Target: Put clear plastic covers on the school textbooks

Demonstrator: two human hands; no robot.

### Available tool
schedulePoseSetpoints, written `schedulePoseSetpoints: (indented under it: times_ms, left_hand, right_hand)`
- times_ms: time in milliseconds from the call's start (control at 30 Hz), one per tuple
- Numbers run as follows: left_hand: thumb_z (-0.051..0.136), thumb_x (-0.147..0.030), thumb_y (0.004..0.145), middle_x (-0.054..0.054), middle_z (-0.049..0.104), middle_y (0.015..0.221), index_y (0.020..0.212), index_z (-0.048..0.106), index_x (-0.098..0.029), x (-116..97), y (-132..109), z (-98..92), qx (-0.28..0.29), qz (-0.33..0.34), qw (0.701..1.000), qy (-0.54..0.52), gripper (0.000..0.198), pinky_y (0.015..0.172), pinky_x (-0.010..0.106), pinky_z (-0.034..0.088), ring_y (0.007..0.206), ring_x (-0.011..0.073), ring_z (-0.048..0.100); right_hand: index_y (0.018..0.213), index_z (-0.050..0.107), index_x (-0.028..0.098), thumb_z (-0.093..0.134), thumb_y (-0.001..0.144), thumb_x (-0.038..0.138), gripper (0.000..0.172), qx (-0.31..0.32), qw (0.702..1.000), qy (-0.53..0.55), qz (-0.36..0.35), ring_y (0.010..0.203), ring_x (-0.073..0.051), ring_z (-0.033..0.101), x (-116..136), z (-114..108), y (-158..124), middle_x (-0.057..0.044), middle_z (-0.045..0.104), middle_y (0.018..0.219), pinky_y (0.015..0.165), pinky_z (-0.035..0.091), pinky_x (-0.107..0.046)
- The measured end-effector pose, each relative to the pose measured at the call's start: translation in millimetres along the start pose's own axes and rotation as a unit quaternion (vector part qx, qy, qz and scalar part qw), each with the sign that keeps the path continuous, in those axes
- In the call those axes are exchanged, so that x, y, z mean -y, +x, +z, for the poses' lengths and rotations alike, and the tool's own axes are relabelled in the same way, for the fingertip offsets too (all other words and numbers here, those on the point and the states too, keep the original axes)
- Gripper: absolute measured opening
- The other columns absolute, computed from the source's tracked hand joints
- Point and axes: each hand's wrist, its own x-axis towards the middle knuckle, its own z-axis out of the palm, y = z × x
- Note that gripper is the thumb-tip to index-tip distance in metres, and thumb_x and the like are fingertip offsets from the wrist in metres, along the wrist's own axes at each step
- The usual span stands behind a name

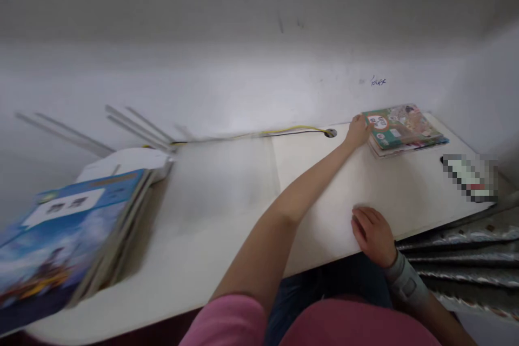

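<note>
My left hand (359, 131) reaches across the table to the far left corner of a small stack of books. Its fingers are closed at the edge of the top book (405, 124), which has a green and pictured cover. Whether it grips only that book or more of the stack is hard to tell. Several thin books or booklets (411, 147) lie beneath it, their edges showing. My right hand (373, 232) rests on the front edge of the white table (316, 216), fingers lying loosely on the surface, holding nothing. A grey band (407, 281) circles the right wrist.
At the left stands a blurred pile of large books (68, 227) with a blue cover, beside a white rounded object (125, 162). A yellow cable (298, 128) runs along the wall into a round hole (331, 133). A pixelated item (470, 178) lies at the right.
</note>
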Motion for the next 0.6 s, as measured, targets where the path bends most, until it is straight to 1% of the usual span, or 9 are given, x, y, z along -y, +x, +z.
schedulePoseSetpoints:
  times_ms: [100, 133, 167, 233, 300, 367, 433, 533, 600]
  left_hand:
    - [0.063, -0.020, 0.077, 0.013, 0.058, 0.115, 0.096, 0.062, -0.015, -1.4, -57.3, -66.0, 0.009, 0.030, 0.993, 0.113, 0.020, 0.105, 0.040, 0.033, 0.118, 0.0244, 0.049]
    - [0.059, -0.020, 0.079, 0.012, 0.057, 0.117, 0.099, 0.061, -0.016, -0.2, -81.7, -91.7, 0.016, 0.047, 0.975, 0.218, 0.020, 0.103, 0.041, 0.035, 0.117, 0.0248, 0.049]
    - [0.057, -0.020, 0.080, 0.012, 0.055, 0.120, 0.103, 0.060, -0.017, 2.2, -107.5, -117.5, -0.005, 0.046, 0.949, 0.311, 0.023, 0.101, 0.042, 0.037, 0.118, 0.0258, 0.048]
    - [0.055, -0.023, 0.083, 0.015, 0.054, 0.121, 0.112, 0.056, -0.016, 11.4, -159.3, -164.3, -0.073, -0.019, 0.896, 0.437, 0.030, 0.097, 0.044, 0.041, 0.118, 0.0285, 0.048]
    - [0.055, -0.026, 0.083, 0.020, 0.048, 0.130, 0.122, 0.049, -0.011, 26.2, -205.3, -198.6, -0.113, -0.102, 0.852, 0.500, 0.042, 0.098, 0.049, 0.039, 0.124, 0.0337, 0.043]
    - [0.058, -0.032, 0.081, 0.025, 0.039, 0.139, 0.129, 0.041, -0.007, 43.2, -240.0, -218.3, -0.119, -0.178, 0.834, 0.508, 0.056, 0.100, 0.052, 0.036, 0.131, 0.0372, 0.034]
    - [0.059, -0.031, 0.079, 0.027, 0.035, 0.142, 0.131, 0.039, -0.004, 56.7, -261.7, -227.0, -0.115, -0.223, 0.840, 0.481, 0.062, 0.104, 0.049, 0.033, 0.134, 0.0354, 0.031]
    - [0.054, -0.027, 0.079, 0.024, 0.041, 0.139, 0.126, 0.045, -0.004, 61.5, -275.7, -234.2, -0.115, -0.240, 0.855, 0.446, 0.054, 0.105, 0.039, 0.035, 0.132, 0.0283, 0.038]
    - [0.050, -0.024, 0.079, 0.021, 0.054, 0.127, 0.116, 0.054, -0.006, 53.9, -279.2, -240.9, -0.116, -0.244, 0.857, 0.438, 0.041, 0.099, 0.037, 0.041, 0.121, 0.0270, 0.050]
  right_hand:
    - [0.108, 0.061, 0.015, 0.044, 0.089, 0.024, 0.026, 0.006, 1.000, 0.001, -0.016, 0.097, -0.022, 0.059, -5.1, -1.0, -1.8, -0.011, 0.067, 0.100, 0.085, 0.049, -0.040]
    - [0.107, 0.061, 0.015, 0.045, 0.089, 0.024, 0.026, 0.012, 1.000, -0.003, -0.023, 0.097, -0.022, 0.059, -6.2, -1.3, -2.1, -0.011, 0.066, 0.101, 0.086, 0.049, -0.040]
    - [0.106, 0.062, 0.015, 0.045, 0.089, 0.024, 0.025, 0.018, 0.999, -0.008, -0.031, 0.098, -0.022, 0.058, -6.9, -1.6, -2.2, -0.011, 0.066, 0.101, 0.087, 0.048, -0.040]
    - [0.105, 0.062, 0.015, 0.045, 0.090, 0.025, 0.025, 0.026, 0.998, -0.021, -0.044, 0.099, -0.022, 0.057, -6.9, -2.1, -2.0, -0.011, 0.066, 0.103, 0.088, 0.047, -0.039]
    - [0.105, 0.063, 0.016, 0.045, 0.090, 0.026, 0.026, 0.035, 0.997, -0.037, -0.053, 0.100, -0.022, 0.057, -5.5, -2.4, -1.3, -0.010, 0.065, 0.105, 0.088, 0.046, -0.039]
    - [0.105, 0.063, 0.016, 0.045, 0.090, 0.027, 0.026, 0.044, 0.996, -0.057, -0.057, 0.101, -0.023, 0.057, -3.6, -2.4, -0.2, -0.010, 0.065, 0.106, 0.088, 0.045, -0.040]
    - [0.105, 0.064, 0.015, 0.046, 0.090, 0.028, 0.026, 0.049, 0.995, -0.064, -0.059, 0.101, -0.023, 0.057, -1.3, -1.9, 1.5, -0.011, 0.066, 0.106, 0.089, 0.045, -0.040]
    - [0.104, 0.064, 0.015, 0.045, 0.091, 0.029, 0.027, 0.058, 0.995, -0.044, -0.066, 0.098, -0.022, 0.059, 4.2, -0.3, 5.2, -0.010, 0.067, 0.104, 0.088, 0.046, -0.039]
    - [0.104, 0.064, 0.016, 0.043, 0.092, 0.030, 0.027, 0.065, 0.995, -0.024, -0.073, 0.096, -0.022, 0.060, 11.4, 0.8, 8.7, -0.010, 0.068, 0.102, 0.087, 0.048, -0.038]
